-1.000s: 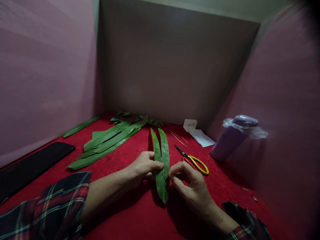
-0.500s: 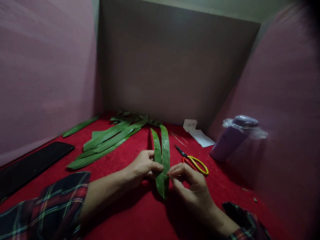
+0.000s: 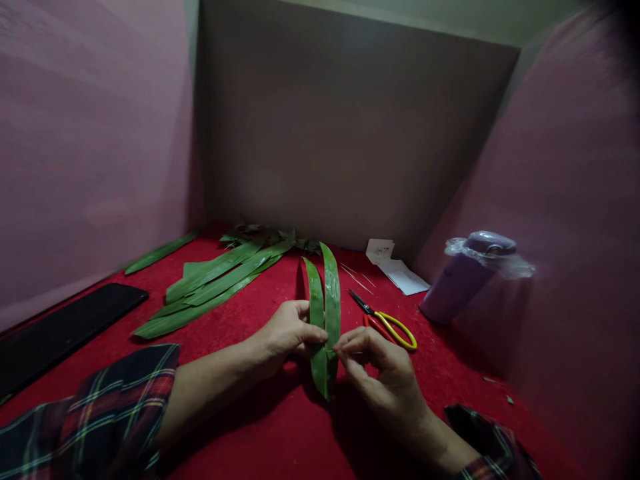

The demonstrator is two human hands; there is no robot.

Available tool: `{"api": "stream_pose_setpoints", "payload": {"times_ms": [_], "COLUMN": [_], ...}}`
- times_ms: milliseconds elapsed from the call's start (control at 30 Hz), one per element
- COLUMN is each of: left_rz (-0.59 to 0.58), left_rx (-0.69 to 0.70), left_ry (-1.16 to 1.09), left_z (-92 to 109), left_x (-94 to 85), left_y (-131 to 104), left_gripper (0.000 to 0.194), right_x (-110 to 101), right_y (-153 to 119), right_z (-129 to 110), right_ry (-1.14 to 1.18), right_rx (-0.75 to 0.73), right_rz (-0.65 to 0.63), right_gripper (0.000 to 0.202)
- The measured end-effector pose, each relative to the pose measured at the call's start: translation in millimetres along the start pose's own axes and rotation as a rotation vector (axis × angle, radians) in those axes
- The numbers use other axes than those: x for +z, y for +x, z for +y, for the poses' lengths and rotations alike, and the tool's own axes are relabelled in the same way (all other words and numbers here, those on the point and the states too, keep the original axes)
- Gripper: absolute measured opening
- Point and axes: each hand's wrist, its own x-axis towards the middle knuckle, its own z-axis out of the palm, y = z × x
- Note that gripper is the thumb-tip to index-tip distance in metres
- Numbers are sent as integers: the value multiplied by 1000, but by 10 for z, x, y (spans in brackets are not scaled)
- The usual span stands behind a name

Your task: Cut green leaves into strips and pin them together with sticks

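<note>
My L hand pinches the leaf betw. both grips, thumb atop; R hand, fingertips tight together at leaf's edge, prob. has a thin sliver. I'd brace L firm, work R slow & lvl.

A red cloth covers the surface. Clockwise about its middle, twelve being the far edge: a black slab lies at nine, overlapping leaves at ten with a lone leaf farther out, leafy scraps at eleven, thin sticks at one, white papers before two, scissors and a purple cup past two, small bits near three.
</note>
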Motion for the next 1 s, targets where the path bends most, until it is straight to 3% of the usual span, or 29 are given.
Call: {"api": "stream_pose_setpoints", "payload": {"times_ms": [1000], "left_rz": [21], "left_rx": [14], "left_ry": [3], "left_z": [13], "left_x": [17], "left_y": [-1], "left_gripper": [30], "right_x": [0], "right_y": [-13], "right_z": [34], "right_ry": [-22], "right_rx": [-10], "right_rz": [-19], "right_gripper": [16]}}
